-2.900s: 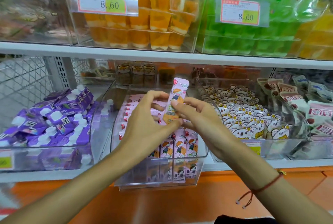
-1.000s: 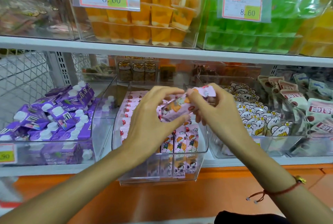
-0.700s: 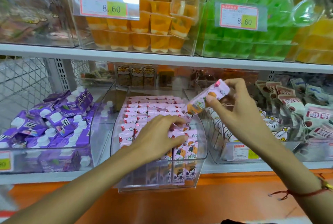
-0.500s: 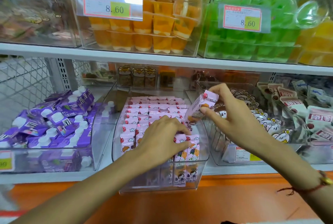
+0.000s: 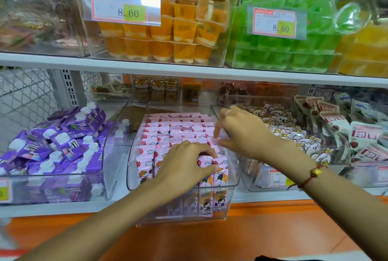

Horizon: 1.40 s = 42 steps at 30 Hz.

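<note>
Shelf (image 5: 63, 208) white, clear bin (image 5: 130, 164) on it — left hand (image 5: 184, 169) fingers grip pink packets (image 5: 168, 129); right hand (image 5: 246, 135) pinches same.

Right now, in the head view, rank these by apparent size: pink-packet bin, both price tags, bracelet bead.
1. pink-packet bin, though it is nearest the camera
2. orange-jelly price tag
3. green-jelly price tag
4. bracelet bead

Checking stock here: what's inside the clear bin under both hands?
Pink snack packets stand upright in rows, filling the clear bin. The left hand and right hand cover some front and right-side packets; the bin's floor is hidden.
</note>
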{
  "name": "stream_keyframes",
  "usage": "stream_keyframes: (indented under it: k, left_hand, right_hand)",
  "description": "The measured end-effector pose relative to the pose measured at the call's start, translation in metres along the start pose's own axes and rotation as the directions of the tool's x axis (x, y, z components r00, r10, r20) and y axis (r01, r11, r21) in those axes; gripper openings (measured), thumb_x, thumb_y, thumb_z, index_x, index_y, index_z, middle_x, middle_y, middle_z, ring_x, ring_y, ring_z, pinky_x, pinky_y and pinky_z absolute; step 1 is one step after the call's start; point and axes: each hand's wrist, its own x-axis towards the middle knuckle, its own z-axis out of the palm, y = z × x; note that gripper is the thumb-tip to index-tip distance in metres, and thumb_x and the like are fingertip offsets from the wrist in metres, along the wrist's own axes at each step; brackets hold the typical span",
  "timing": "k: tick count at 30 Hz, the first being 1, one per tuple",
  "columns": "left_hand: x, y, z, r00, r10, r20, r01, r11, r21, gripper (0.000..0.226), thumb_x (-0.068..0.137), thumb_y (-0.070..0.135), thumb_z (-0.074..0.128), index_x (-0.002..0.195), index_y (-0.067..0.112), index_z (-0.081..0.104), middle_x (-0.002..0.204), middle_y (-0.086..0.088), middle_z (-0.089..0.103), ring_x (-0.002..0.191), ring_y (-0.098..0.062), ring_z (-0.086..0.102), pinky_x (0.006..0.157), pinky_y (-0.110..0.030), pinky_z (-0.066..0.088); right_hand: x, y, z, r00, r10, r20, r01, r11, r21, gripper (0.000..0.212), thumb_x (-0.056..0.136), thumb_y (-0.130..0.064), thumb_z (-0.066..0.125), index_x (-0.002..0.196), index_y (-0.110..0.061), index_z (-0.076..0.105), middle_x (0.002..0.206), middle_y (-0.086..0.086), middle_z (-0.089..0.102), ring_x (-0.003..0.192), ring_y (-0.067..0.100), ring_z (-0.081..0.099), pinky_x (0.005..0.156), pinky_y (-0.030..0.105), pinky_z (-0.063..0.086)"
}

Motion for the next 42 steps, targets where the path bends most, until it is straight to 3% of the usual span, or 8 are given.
stream_keyframes:
  k: [8,13,17,20,26,32,37,42]
  left_hand:
    - [0.004,0.013,-0.01,0.98,-0.053,-0.193,-0.003,0.959,-0.282,0.009,0.086,0.029,0.07,0.086,0.037,0.064,0.094,0.023,0.065,0.094,0.005,0.057,0.085,-0.022,0.047]
    - [0.006,0.03,-0.039,0.892,-0.119,-0.435,-0.166,0.809,-0.563,0.015,0.085,0.014,0.07,0.09,0.028,0.066,0.09,0.013,0.07,0.084,-0.002,0.066,0.076,-0.015,0.052]
    - [0.0,0.029,-0.053,0.854,-0.212,-0.475,-0.207,0.7,-0.684,0.017,0.086,0.013,0.069,0.093,0.028,0.067,0.088,0.011,0.071,0.086,-0.001,0.067,0.076,-0.014,0.052]
    - [-0.007,0.02,-0.048,0.869,-0.212,-0.447,-0.173,0.716,-0.677,0.023,0.086,0.016,0.068,0.105,0.028,0.063,0.103,0.009,0.069,0.094,-0.003,0.067,0.081,-0.018,0.053]
    - [-0.014,0.014,-0.03,0.949,-0.063,-0.309,-0.104,0.862,-0.496,0.045,0.077,0.008,0.071,0.108,0.038,0.057,0.109,0.023,0.06,0.1,0.0,0.058,0.08,-0.025,0.05]
    - [-0.013,0.011,-0.028,0.94,-0.033,-0.34,-0.129,0.888,-0.442,0.039,0.077,0.029,0.078,0.103,0.042,0.052,0.107,0.026,0.06,0.094,-0.001,0.062,0.074,-0.024,0.053]
    - [-0.011,0.002,-0.035,0.967,0.015,-0.256,-0.163,0.806,-0.57,0.029,0.091,0.02,0.064,0.107,0.038,0.048,0.117,0.021,0.062,0.11,0.001,0.06,0.091,-0.015,0.047]
    - [-0.013,-0.002,-0.027,0.964,0.011,-0.267,-0.157,0.833,-0.53,0.033,0.09,0.019,0.064,0.116,0.034,0.051,0.121,0.022,0.06,0.121,0.002,0.052,0.102,-0.025,0.044]
  right_hand:
    - [-0.028,-0.011,0.003,0.859,0.393,-0.328,-0.155,0.81,0.565,0.014,0.094,-0.024,0.055,0.097,-0.023,0.069,0.09,-0.005,0.061,0.078,0.008,0.054,0.066,0.02,0.041]
    - [-0.036,-0.028,-0.002,0.927,0.361,-0.106,-0.035,0.364,0.931,0.034,0.088,-0.049,0.052,0.111,-0.026,0.062,0.096,-0.01,0.068,0.081,-0.004,0.063,0.067,0.007,0.046]
    - [-0.033,-0.044,0.003,0.955,0.281,-0.099,-0.009,0.357,0.934,0.024,0.09,-0.035,0.06,0.113,-0.034,0.057,0.098,-0.014,0.065,0.083,0.001,0.062,0.071,0.014,0.05]
    - [-0.031,-0.049,0.008,0.931,0.356,-0.087,-0.024,0.296,0.955,0.021,0.09,-0.024,0.064,0.104,-0.037,0.056,0.093,-0.014,0.062,0.078,0.0,0.059,0.068,0.012,0.049]
    - [-0.026,-0.048,0.01,0.856,0.489,0.168,-0.144,-0.087,0.986,0.033,0.084,-0.025,0.07,0.113,-0.016,0.057,0.092,-0.001,0.07,0.079,0.007,0.069,0.077,0.029,0.055]
    - [-0.027,-0.052,0.008,0.864,0.482,0.146,-0.123,-0.079,0.989,0.024,0.084,-0.02,0.069,0.104,-0.017,0.055,0.088,-0.004,0.067,0.076,0.005,0.067,0.074,0.027,0.054]
    - [-0.029,-0.046,0.001,0.909,0.413,0.058,-0.032,-0.07,0.997,0.029,0.096,-0.023,0.053,0.124,-0.025,0.056,0.112,-0.013,0.068,0.108,0.003,0.062,0.094,0.026,0.049]
    - [-0.031,-0.055,0.004,0.88,0.459,-0.121,0.076,0.115,0.991,0.029,0.093,-0.01,0.059,0.119,-0.021,0.061,0.114,-0.007,0.068,0.105,0.002,0.063,0.084,0.018,0.051]
